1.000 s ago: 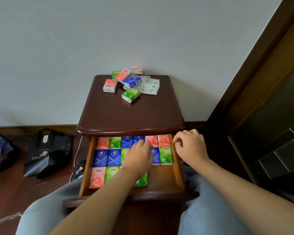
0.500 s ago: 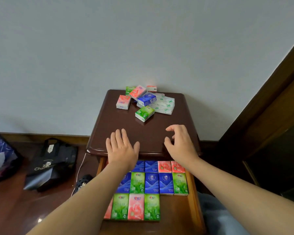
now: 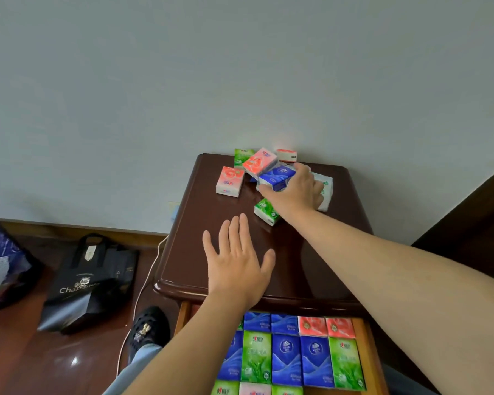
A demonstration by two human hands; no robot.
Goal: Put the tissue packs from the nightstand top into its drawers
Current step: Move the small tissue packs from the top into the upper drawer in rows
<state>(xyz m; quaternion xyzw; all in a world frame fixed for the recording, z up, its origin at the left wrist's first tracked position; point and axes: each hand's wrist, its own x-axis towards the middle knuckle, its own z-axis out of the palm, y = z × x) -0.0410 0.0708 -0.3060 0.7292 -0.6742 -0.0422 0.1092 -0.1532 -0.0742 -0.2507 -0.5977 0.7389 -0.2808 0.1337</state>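
Tissue packs fill the open drawer [image 3: 367,363] at the near edge, laid flat in tidy rows of blue, green and pink; a green drawer pack [image 3: 255,356] sits just right of the left forearm. Above the drawer, the left hand [image 3: 237,262] is spread flat over the front of the dark wooden nightstand top [image 3: 337,252], fingers straight and apart, holding nothing. Farther back, the right hand [image 3: 297,192] reaches into the loose pile of packs near the wall, its thumb and fingers curled round a blue pack [image 3: 277,176]. Touching that wrist is a green pack [image 3: 264,210], and under the fingers lies a white pack [image 3: 327,192]. Left of the pile, a pink pack [image 3: 230,181] lies alone. At the rear are another pink pack [image 3: 260,162], a green one and a small white and red one. On the floor to the left stands a black bag [image 3: 92,283].
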